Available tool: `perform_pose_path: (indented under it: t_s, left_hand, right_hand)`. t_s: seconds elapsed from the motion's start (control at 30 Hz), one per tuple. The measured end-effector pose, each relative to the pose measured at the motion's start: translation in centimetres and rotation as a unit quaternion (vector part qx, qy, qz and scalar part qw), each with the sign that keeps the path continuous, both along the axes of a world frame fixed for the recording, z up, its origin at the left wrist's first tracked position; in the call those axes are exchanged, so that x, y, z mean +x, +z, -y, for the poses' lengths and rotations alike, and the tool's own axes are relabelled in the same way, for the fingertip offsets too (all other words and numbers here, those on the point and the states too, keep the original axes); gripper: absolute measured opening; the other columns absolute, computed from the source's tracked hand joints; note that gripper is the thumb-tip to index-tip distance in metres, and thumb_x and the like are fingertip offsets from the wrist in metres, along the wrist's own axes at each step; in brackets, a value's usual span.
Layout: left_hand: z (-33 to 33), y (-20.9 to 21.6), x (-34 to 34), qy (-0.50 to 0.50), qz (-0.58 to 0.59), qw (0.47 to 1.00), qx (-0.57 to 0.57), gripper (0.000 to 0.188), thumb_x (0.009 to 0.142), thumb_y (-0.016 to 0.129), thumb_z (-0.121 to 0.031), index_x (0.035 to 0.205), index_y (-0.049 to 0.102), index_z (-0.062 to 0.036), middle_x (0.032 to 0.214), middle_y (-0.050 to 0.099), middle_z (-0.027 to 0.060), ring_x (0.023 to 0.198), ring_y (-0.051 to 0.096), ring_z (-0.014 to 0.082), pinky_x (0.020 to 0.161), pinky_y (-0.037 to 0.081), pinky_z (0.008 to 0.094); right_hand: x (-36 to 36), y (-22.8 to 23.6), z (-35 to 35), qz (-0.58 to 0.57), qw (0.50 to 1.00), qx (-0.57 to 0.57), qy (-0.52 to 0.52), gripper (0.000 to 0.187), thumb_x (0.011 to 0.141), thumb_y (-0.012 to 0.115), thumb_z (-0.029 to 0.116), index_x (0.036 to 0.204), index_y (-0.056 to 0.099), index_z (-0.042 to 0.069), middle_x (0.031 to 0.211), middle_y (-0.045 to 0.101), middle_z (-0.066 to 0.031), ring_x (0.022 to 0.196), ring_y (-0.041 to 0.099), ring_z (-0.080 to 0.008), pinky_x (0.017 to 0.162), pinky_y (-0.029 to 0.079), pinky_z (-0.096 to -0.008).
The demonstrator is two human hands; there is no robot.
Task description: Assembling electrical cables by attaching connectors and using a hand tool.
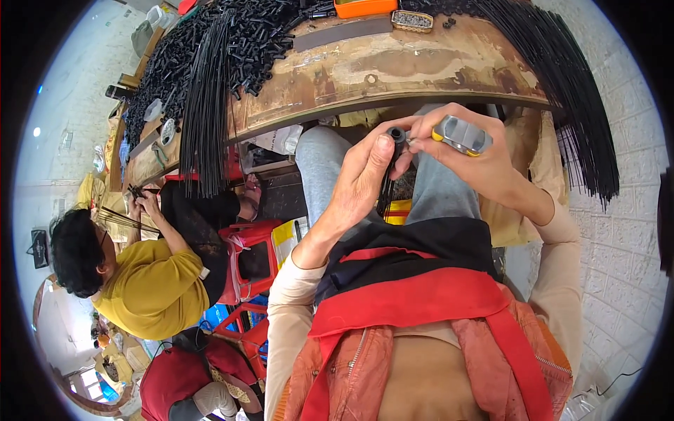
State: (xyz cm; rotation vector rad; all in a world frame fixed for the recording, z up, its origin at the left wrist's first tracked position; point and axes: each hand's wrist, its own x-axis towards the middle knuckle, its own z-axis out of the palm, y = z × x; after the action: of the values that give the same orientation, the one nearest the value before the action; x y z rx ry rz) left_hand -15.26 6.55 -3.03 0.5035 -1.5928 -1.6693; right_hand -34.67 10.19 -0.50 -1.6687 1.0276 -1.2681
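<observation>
My left hand is closed around a black round part with a hole in its end, held up above my lap. Thin black rods hang down below that part. My right hand grips a grey-and-yellow handled tool, its kind not clear from this angle. The thumb and fingertips of my right hand meet close beside the black part, where a small light-coloured piece shows. Most of the left fingers are hidden behind the part.
Ahead, a worn wooden table bears a heap of black tubular pieces, bundles of long black rods, an orange container and a small basket of metal bits. At left a co-worker in yellow handles rods near red stools.
</observation>
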Motion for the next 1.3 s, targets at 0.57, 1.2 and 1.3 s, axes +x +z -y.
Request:
perform_pose_path:
  t_s: [0.57,1.2,1.3]
  left_hand:
    - [-1.2,1.4,0.2,0.117,0.033,0.99,-0.074,0.048,0.104,0.04,-0.037,0.129,0.051,0.0016,0.074,0.045,-0.0033,0.068,0.037,0.0066,0.061,0.033,0.0206]
    - [-0.6,1.5,1.1,0.005,-0.002,1.0,-0.004,0.053,0.104,0.037,-0.039,0.139,0.043,0.0002,0.076,0.043,-0.003,0.068,0.033,0.0063,0.06,0.029,0.0191]
    - [-0.6,1.8,1.0,-0.014,-0.037,0.999,0.017,0.059,0.103,0.037,-0.042,0.145,0.034,-0.0002,0.078,0.044,-0.003,0.068,0.033,0.0065,0.06,0.029,0.0193]
  right_hand:
    - [0.2,1.7,1.7,-0.152,0.978,-0.144,0.024,0.007,0.085,0.067,0.001,0.09,0.063,-0.001,0.088,0.066,-0.0075,0.083,0.064,-0.0157,0.075,0.05,-0.0266]
    - [0.3,1.6,2.9,-0.156,0.911,-0.372,0.082,0.022,0.078,0.067,-0.008,0.098,0.059,-0.003,0.086,0.065,-0.0156,0.078,0.067,-0.0293,0.07,0.054,-0.0382]
    - [0.3,1.4,3.1,-0.147,0.917,-0.353,0.108,0.023,0.079,0.067,-0.007,0.1,0.058,-0.001,0.083,0.063,-0.0119,0.073,0.065,-0.0229,0.068,0.053,-0.0348]
